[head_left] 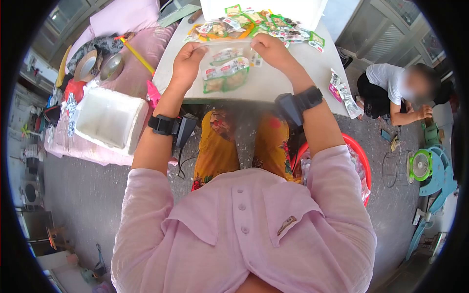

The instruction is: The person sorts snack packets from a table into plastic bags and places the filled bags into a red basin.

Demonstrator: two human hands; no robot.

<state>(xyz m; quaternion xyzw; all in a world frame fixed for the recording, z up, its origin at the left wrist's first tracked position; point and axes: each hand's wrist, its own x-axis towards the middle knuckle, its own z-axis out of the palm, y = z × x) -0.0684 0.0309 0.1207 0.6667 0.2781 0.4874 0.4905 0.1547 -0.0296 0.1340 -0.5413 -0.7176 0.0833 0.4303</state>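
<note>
A clear plastic bag (pixel 235 49) is stretched between my hands above the near edge of the white table. My left hand (pixel 187 63) pinches one upper corner of it, thumb against the fingers. At the opposite corner, my right hand (pixel 273 50) has the same kind of pinch. Through the film show small green-and-white food packets (pixel 225 75), lying low in the bag. Beyond my hands, a heap of similar snack packets (pixel 273 23) spreads over the far part of the table, some on an orange-rimmed tray.
The white table (pixel 312 73) has a few loose packets (pixel 344 95) at its right edge. A red basin (pixel 367 176) of packets stands by my right leg. Left, a foam box (pixel 108 119) and metal bowl (pixel 112 67) rest on a pink-covered bed. A person (pixel 391 88) crouches at right.
</note>
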